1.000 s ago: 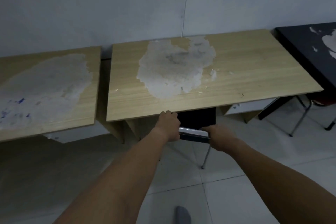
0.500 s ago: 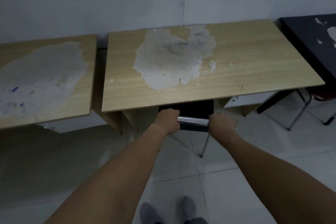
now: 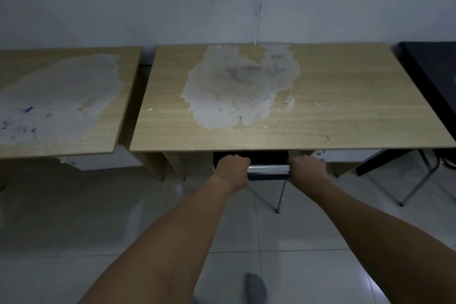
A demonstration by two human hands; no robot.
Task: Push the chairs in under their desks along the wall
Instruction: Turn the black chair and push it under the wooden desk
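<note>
- Left hand [image 3: 233, 167] and right hand [image 3: 307, 168]: both closed over the top rail [image 3: 268, 169] of the chair [image 3: 267, 164], 1 at each end, fingers curled around the bar and knuckles facing the wall.
- Location of chair: directly ahead of the fingers, with the seat hidden beneath the middle surface [image 3: 345, 96]. Only the dark backrest, the chrome rail and 1 thin metal leg [image 3: 281, 196] below the right hand show. The backrest stands just at the front edge of the surface.
- Judgement on handling: tubular metal frame with a slim back, likely light and stiff. It should slide readily on the glossy tiled floor [image 3: 283, 229], though the narrow feet could catch at a tile joint.
- Judgement on hold: the rail is smooth chrome and may be slippery. A 2-handed hold at the outer ends, as seen, gives the best control against twisting.
- Judgement on risk: knuckles sit close under the front edge and could be nipped if the push goes further.
- To the left of the fingers stands a second surface [image 3: 74, 69]. To the right stands a dark surface [image 3: 434, 66].
</note>
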